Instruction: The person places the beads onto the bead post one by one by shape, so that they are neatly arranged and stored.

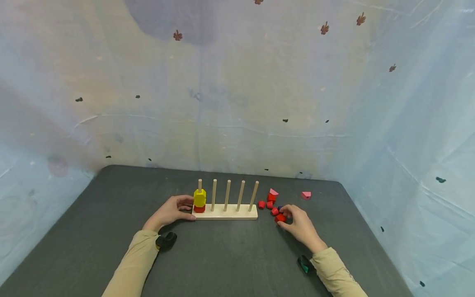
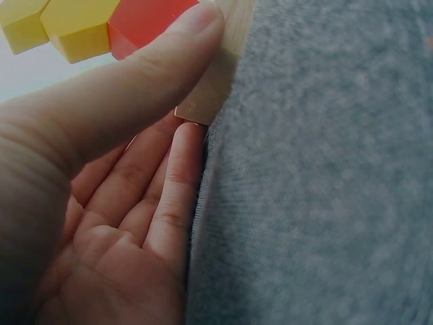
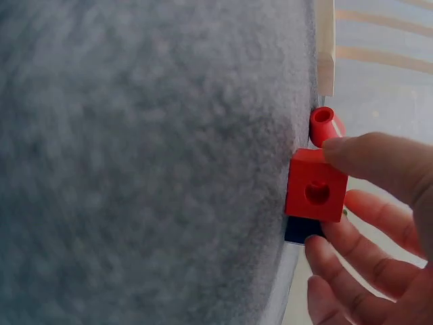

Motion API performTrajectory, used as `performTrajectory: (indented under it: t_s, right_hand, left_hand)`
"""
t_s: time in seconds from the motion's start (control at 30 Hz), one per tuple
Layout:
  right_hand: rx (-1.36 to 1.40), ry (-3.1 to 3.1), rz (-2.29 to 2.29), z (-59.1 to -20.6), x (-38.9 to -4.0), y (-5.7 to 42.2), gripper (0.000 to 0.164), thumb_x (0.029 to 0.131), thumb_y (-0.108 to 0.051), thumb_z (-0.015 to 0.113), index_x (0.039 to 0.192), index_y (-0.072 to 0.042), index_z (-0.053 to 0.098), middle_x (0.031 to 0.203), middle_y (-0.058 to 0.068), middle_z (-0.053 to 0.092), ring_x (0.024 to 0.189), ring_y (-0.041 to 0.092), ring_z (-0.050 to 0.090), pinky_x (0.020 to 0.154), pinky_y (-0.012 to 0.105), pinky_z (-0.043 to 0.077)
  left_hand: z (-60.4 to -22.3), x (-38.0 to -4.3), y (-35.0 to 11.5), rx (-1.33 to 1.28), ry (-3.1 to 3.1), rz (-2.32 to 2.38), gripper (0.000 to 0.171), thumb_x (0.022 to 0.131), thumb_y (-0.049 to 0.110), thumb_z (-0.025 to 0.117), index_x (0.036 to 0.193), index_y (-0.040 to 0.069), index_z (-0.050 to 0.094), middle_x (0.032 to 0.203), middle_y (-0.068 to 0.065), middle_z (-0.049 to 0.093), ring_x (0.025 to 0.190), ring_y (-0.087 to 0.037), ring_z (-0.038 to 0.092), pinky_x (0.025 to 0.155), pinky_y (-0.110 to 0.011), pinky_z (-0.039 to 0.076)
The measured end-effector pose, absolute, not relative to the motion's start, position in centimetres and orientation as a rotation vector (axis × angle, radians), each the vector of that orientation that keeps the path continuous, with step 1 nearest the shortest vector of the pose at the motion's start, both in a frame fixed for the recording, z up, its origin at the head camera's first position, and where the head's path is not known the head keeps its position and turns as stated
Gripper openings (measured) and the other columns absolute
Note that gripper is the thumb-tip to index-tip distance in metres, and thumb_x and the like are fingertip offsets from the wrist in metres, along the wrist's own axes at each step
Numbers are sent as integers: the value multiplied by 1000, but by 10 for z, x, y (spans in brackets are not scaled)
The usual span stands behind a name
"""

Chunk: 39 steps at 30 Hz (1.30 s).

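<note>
A pale wooden peg board (image 1: 226, 212) with several upright pegs stands on the table. Its leftmost peg carries yellow blocks (image 1: 199, 198) above a red block (image 1: 199, 209). My left hand (image 1: 171, 211) holds the board's left end, thumb along the front and fingers at the end, as the left wrist view shows on the wooden base (image 2: 210, 88). To the right of the board, my right hand (image 1: 299, 227) pinches a red block with a hole (image 3: 316, 186), thumb on its upper edge and fingers behind. A dark blue block (image 3: 303, 229) sits against it, near the fingertips.
Several small red blocks (image 1: 261, 204) lie between the board and my right hand. A pink block (image 1: 273, 192) is behind them, and another pink block (image 1: 306, 195) lies apart farther right. The dark table (image 1: 222, 260) ends at a hanging sheet (image 1: 230, 82).
</note>
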State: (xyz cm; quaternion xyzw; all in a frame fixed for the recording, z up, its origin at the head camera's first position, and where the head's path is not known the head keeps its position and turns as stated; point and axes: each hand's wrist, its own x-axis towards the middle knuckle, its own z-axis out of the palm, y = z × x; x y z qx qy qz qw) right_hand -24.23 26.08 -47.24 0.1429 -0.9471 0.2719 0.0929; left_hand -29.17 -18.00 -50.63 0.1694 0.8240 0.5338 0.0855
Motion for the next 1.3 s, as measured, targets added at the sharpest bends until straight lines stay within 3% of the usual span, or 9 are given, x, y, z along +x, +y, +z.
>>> performTrajectory:
  t_s: [0.37, 0.7, 1.1, 1.3]
  right_hand:
    - [395, -2823, 875, -473, -245, 262, 41, 72, -6, 84, 107, -7, 61, 93, 2, 63, 81, 14, 59, 74, 36, 53]
    - [443, -2821, 984, -467, -247, 269, 31, 79, -3, 77, 107, -9, 65, 100, 2, 63, 88, 18, 60, 80, 41, 52]
    - [492, -2722, 1144, -440, -249, 262, 28, 84, -2, 69, 111, -4, 66, 105, 5, 59, 90, 19, 64, 79, 37, 56]
    - [612, -2569, 1183, -415, -257, 249, 34, 84, 0, 69, 116, -7, 60, 112, 11, 59, 91, 22, 64, 80, 44, 55]
  left_hand:
    - [-504, -292, -179, 497, 2463, 1593, 65, 70, 19, 86, 126, 3, 58, 122, -12, 61, 111, -28, 58, 93, -37, 50]
    - [-501, -293, -179, 484, 2455, 1605, 64, 69, 20, 86, 125, 5, 59, 121, -10, 61, 110, -26, 58, 93, -38, 49]
    - [-504, -293, -180, 486, 2457, 1604, 64, 69, 19, 87, 125, 5, 59, 120, -10, 61, 110, -26, 58, 92, -35, 50]
    - [-505, -292, -181, 482, 2449, 1600, 64, 68, 19, 87, 125, 5, 59, 121, -10, 61, 110, -25, 58, 92, -36, 50]
